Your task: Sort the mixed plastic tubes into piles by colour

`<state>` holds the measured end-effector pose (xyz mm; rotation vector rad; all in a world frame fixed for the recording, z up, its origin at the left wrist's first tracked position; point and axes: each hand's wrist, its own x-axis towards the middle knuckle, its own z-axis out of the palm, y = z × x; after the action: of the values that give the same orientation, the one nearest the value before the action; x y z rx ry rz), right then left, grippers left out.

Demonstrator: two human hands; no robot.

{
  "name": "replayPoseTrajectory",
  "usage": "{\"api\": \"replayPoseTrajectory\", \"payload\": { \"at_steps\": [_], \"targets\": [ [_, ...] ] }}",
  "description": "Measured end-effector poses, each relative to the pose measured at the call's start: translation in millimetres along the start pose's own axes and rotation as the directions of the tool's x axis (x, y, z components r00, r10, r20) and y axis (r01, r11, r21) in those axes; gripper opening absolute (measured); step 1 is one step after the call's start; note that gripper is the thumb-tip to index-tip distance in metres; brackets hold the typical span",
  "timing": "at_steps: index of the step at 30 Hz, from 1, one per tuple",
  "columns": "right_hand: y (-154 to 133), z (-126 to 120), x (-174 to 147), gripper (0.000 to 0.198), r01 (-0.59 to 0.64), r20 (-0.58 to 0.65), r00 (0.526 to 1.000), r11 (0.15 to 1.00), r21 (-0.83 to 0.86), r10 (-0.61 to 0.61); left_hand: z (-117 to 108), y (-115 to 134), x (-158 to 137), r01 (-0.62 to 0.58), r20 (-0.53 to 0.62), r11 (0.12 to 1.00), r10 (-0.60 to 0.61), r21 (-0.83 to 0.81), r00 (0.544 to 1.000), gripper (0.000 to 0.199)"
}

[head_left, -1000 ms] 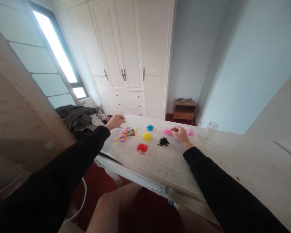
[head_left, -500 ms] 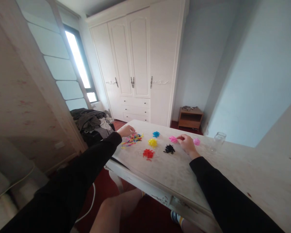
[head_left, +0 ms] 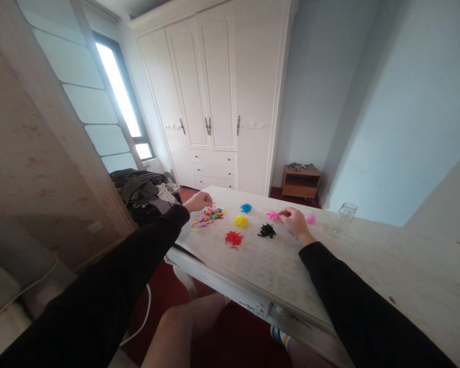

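On the left I want a light, tips-only touch, one strip at a time, so that the loose ones don't scatter; on the right, the wrist is best carried high, clear of the black pile. My left hand (head_left: 199,202) hangs at the far edge of the mixed strips (head_left: 209,217), its fingertips drawn together; a dark sliver shows at their ends, too small for me to say whether it's pinched. Rightward lie the red pile (head_left: 234,238), the yellow pile (head_left: 240,221), the blue pile (head_left: 246,208) and the black pile (head_left: 267,230). Then comes the pink pile (head_left: 273,216), right at the fingertips of my right hand (head_left: 294,223), which are close together; I can't tell whether they grip a strip. Beyond sit a paler pink clump (head_left: 310,219) and a glass jar (head_left: 345,217).
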<state>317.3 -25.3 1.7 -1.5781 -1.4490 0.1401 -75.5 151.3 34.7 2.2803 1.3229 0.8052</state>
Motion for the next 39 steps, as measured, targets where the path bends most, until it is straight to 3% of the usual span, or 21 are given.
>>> {"api": "replayPoseTrajectory", "payload": {
  "at_steps": [6,10,15,19,21,30,35,39],
  "targets": [
    [0.3,-0.4,0.1,0.013,0.008,0.004,1.000,1.000,-0.015,-0.008,-7.4,0.7,-11.2,0.062,0.038,0.985,-0.056,-0.160,0.998,0.031],
    [0.2,-0.7,0.1,0.013,0.003,0.004,1.000,1.000,-0.004,-0.003,-15.6,0.4,-16.1,0.049,0.053,0.990,-0.042,-0.129,0.998,0.032],
    [0.5,-0.7,0.6,0.014,-0.008,0.014,1.000,1.000,-0.010,0.008,-29.0,-14.2,-17.6,0.097,-0.077,0.992,-0.103,-0.078,0.992,0.026],
    [1.3,-0.3,0.6,0.016,-0.006,0.029,1.000,1.000,-0.017,0.006,-37.3,-29.1,-22.4,0.148,-0.227,0.986,-0.160,-0.073,0.961,0.021],
    [1.5,-0.2,0.5,0.017,0.000,0.027,1.000,1.000,-0.016,0.000,-38.7,-33.3,-25.6,0.163,-0.248,0.984,-0.175,-0.070,0.953,0.021],
    [3.8,0.3,1.3,0.016,0.010,0.038,0.999,1.000,-0.026,-0.009,-32.4,-39.6,-31.4,0.193,-0.061,0.977,-0.199,-0.087,0.978,0.031],
    [4.6,0.4,1.2,0.016,0.016,0.045,0.999,1.000,-0.004,-0.016,-30.1,-40.6,-34.9,0.143,-0.044,0.989,-0.144,-0.037,0.989,0.029],
    [3.6,0.1,0.8,0.015,0.002,0.032,0.999,1.000,0.015,-0.003,-25.0,-29.0,-36.3,0.098,-0.053,0.984,-0.107,-0.151,0.993,0.031]
  ]
}}
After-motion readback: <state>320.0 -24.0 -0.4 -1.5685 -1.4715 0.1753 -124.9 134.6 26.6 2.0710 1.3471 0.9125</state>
